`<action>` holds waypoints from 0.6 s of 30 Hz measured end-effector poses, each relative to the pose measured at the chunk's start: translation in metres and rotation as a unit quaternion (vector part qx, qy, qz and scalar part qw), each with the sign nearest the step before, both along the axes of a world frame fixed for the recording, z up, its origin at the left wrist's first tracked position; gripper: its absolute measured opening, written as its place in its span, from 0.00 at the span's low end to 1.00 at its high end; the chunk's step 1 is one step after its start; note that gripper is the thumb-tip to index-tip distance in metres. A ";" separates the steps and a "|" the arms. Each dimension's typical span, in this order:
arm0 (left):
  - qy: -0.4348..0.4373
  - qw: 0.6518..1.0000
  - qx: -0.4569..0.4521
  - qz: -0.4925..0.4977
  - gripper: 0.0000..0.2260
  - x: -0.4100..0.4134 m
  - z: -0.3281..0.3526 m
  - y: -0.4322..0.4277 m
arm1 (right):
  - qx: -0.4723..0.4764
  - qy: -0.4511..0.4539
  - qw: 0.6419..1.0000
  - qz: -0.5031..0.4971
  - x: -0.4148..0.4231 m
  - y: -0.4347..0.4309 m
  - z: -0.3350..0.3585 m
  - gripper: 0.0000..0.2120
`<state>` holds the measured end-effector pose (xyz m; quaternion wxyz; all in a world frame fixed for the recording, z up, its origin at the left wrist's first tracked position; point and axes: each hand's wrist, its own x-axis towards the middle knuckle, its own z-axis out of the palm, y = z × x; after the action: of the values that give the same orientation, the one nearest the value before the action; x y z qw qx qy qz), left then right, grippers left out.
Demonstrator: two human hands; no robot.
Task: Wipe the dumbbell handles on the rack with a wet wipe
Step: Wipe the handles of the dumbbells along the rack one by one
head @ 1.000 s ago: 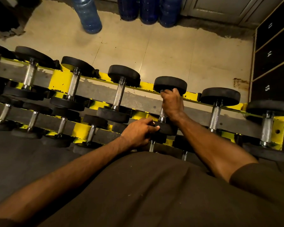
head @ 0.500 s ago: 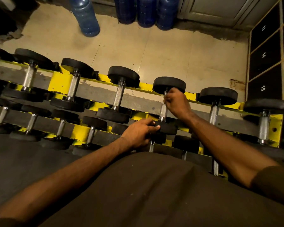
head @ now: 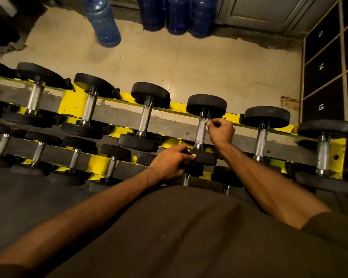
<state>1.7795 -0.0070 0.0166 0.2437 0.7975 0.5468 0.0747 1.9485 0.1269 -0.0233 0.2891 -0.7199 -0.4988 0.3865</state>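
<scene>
Black dumbbells with knurled steel handles lie in two rows on a yellow and grey rack (head: 76,105). My right hand (head: 221,131) pinches a small crumpled wet wipe (head: 207,123) against the right side of one upper-row handle (head: 201,133), near its far weight (head: 206,106). My left hand (head: 172,163) grips the near black weight (head: 206,157) of that same dumbbell, fingers curled over its edge. Most of the handle shows bare to the left of my right hand.
More dumbbells flank this one: a handle to the left (head: 145,119) and one to the right (head: 261,141). Blue water bottles (head: 102,21) stand on the tiled floor behind the rack. Numbered dark lockers (head: 321,67) line the right wall.
My right hand has come off the handle, where it was wrapped round it, and shifted right and up to the handle's far end, pinching the wipe there. My left hand stayed on the near weight.
</scene>
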 end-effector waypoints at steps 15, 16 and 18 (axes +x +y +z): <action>0.012 0.999 -0.029 -0.012 0.27 -0.001 -0.001 -0.004 | -0.353 0.372 0.853 -0.097 0.014 0.016 -0.003 0.08; 0.011 0.999 -0.028 -0.013 0.26 -0.001 -0.001 -0.003 | -0.364 0.344 0.863 -0.073 0.021 0.017 -0.003 0.06; 0.009 1.000 -0.023 -0.012 0.26 -0.002 -0.002 0.000 | -0.367 0.299 0.880 -0.036 0.032 0.022 0.001 0.04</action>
<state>1.7779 -0.0074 0.0146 0.2578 0.7989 0.5408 0.0525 1.9801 0.1494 -0.0220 0.1534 -0.6418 -0.1845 0.7283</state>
